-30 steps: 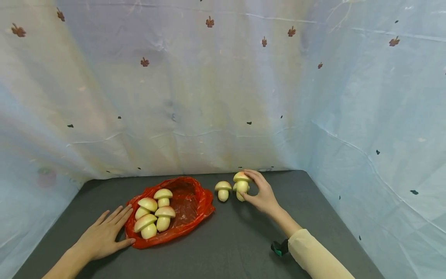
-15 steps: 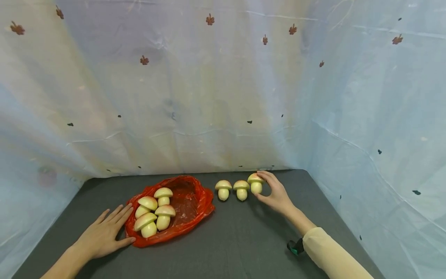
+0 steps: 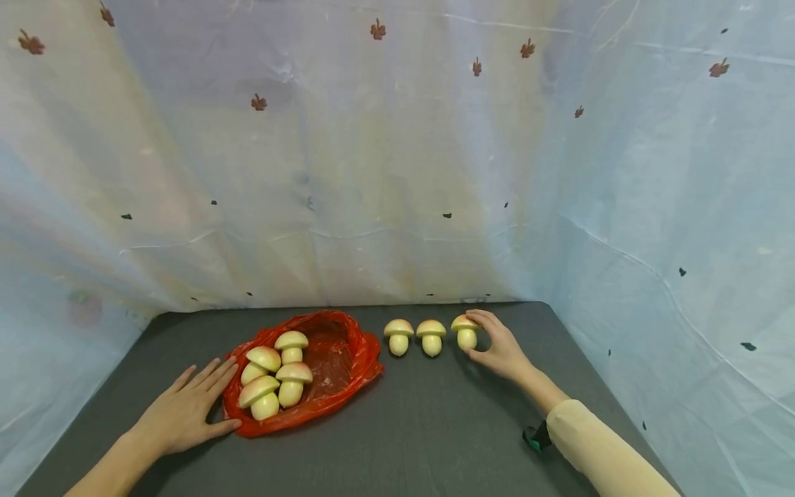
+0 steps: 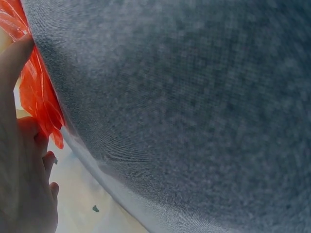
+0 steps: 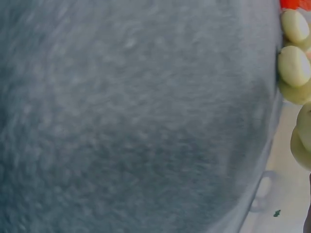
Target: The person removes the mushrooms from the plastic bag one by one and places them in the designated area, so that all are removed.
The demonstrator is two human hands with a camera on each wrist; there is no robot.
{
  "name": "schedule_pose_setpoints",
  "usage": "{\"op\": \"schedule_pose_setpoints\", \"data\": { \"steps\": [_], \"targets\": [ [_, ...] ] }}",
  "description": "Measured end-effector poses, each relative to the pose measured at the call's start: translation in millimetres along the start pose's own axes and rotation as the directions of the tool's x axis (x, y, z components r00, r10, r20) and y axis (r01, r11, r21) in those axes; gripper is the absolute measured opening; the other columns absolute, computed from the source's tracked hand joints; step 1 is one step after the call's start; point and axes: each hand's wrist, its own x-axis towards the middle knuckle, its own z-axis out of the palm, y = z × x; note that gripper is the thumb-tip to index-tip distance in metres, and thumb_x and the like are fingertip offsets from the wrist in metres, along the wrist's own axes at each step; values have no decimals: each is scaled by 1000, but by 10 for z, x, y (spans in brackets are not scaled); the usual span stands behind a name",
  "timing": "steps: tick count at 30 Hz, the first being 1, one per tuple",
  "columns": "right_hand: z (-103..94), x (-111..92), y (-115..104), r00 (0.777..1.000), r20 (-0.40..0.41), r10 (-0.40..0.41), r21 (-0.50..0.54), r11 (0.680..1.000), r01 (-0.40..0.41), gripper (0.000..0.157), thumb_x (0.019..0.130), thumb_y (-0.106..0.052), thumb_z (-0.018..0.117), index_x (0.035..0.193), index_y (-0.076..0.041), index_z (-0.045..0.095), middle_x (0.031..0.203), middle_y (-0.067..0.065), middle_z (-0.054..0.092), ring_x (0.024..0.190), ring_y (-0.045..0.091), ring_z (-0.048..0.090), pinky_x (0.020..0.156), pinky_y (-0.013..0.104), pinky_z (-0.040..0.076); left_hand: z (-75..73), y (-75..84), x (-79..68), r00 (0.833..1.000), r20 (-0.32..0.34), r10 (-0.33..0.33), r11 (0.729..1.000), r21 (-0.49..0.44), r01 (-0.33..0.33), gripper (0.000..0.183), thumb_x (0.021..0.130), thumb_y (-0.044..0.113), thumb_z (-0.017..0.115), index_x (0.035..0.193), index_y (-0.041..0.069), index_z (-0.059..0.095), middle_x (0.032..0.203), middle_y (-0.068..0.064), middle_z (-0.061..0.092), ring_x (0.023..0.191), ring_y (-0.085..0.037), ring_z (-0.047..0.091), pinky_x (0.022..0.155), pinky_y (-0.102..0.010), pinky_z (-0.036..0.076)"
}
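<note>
A pale yellow toy mushroom (image 3: 466,335) with a pinkish cap is pinched between the thumb and fingers of my right hand (image 3: 502,351). To its left two like mushrooms, one nearer (image 3: 431,338) and one farther along (image 3: 398,337), stand in a row. My left hand (image 3: 181,415) lies with spread, straight fingers at the left rim of a red plastic bag (image 3: 366,355). Several more mushrooms (image 3: 292,384) sit inside the bag's left half. In the right wrist view, the pinched mushroom (image 5: 302,138) shows at the right edge.
A dark grey cloth-covered table (image 3: 385,449) bears everything. Behind it and along the right side hangs a pale curtain (image 3: 373,172) with small leaf prints. A dark strap (image 3: 537,436) is at the right sleeve (image 3: 602,442).
My right hand has carried its mushroom rightward and lowered it to the right end of the row, uncovering the middle mushroom. The left hand has stayed at the bag.
</note>
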Motion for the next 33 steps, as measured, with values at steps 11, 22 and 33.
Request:
{"op": "schedule_pose_setpoints", "data": {
  "steps": [11, 22, 33],
  "targets": [
    [109, 12, 91, 995, 88, 42, -19, 999, -40, 74, 78, -4, 90, 143, 3, 57, 147, 19, 54, 134, 40, 54, 107, 58, 48, 8, -12, 20, 1000, 20, -20, 1000, -7, 20, 108, 85, 80, 62, 159, 4, 42, 164, -16, 39, 150, -42, 35, 120, -64, 21],
    [184, 36, 102, 995, 92, 44, 0, 999, -45, 72, 75, 0, 92, 139, 1, 60, 146, 18, 55, 133, 39, 56, 105, 58, 50, 27, -10, 1, 1000, 6, -20, 1000, 3, 20, 107, 86, 80, 62, 160, 5, 41, 164, -16, 40, 149, -42, 36, 119, -65, 23],
    [177, 26, 80, 995, 94, 45, 7, 999, -46, 70, 75, 1, 91, 138, 1, 60, 148, 18, 54, 134, 39, 55, 105, 57, 49, 28, -25, 5, 1000, 10, -22, 1000, -1, 22, 109, 85, 81, 62, 160, 4, 40, 164, -17, 39, 150, -42, 36, 120, -65, 22]
  ]
}}
